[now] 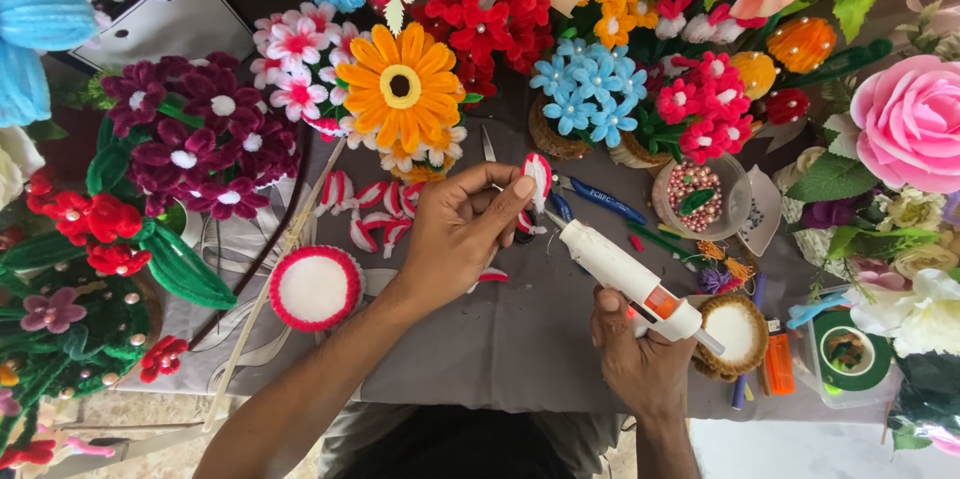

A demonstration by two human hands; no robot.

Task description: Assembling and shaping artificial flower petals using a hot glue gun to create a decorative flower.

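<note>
**Petal gluing: status at mid-assembly**

At the centre of the surface [500,339], the left hand [455,234] pinches one red-and-white petal [537,179] upright between thumb and fingertips. The right hand [630,349] is closed around a white glue gun [630,279], its nozzle just beside the petal's lower end; whether it touches cannot be determined.

Judged progress: about ten finished petals [370,207] lie loose in a row to the left, and a red-rimmed white disc [314,287] lies near them with nothing attached. Attachment therefore appears barely begun.

Glue at the nozzle is too small to see. Pliers [600,201] are partly hidden behind the hand. Surrounding flower bouquets [400,89] are cut off at the frame edges.
</note>
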